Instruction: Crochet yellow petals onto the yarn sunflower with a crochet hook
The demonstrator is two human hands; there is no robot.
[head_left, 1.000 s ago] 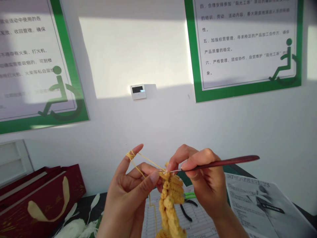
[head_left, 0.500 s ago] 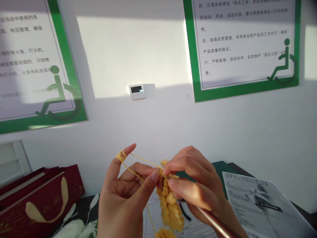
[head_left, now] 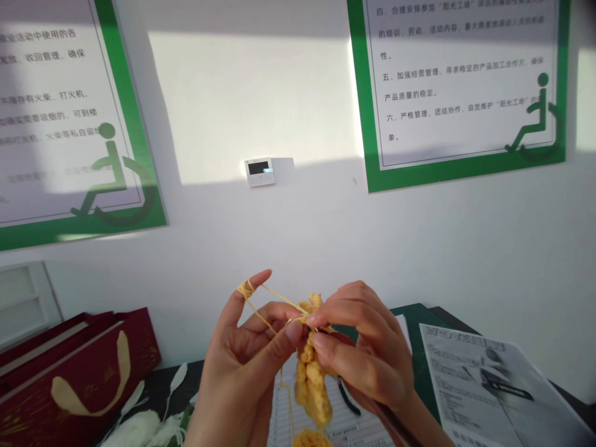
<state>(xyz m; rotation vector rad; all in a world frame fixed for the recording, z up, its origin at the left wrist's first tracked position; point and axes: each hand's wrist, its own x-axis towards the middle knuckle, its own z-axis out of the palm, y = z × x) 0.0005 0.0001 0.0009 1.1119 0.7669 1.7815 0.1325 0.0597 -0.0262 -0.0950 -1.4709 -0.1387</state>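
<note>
My left hand is closed, thumb and a finger pinching the top edge of a yellow crocheted piece with bumpy, ruffled texture. Yellow yarn is wrapped several times round its raised index finger and runs taut to the work. In my right hand is a crochet hook, its brown handle slanting down to the right below the palm. The right fingertips meet the left ones at the stitches, so the hook's tip is mostly hidden. Beneath the piece, a yellow yarn ball shows at the bottom edge.
Printed sheets and a dark curved object lie below the hands. To the right are a green cutting mat and a printed page. Dark red gift bags and white yarn stand left.
My left hand has shifted right, closer to the right hand. The crocheted piece has swung slightly left at its lower end, and the hook handle has tilted more steeply downward.
</note>
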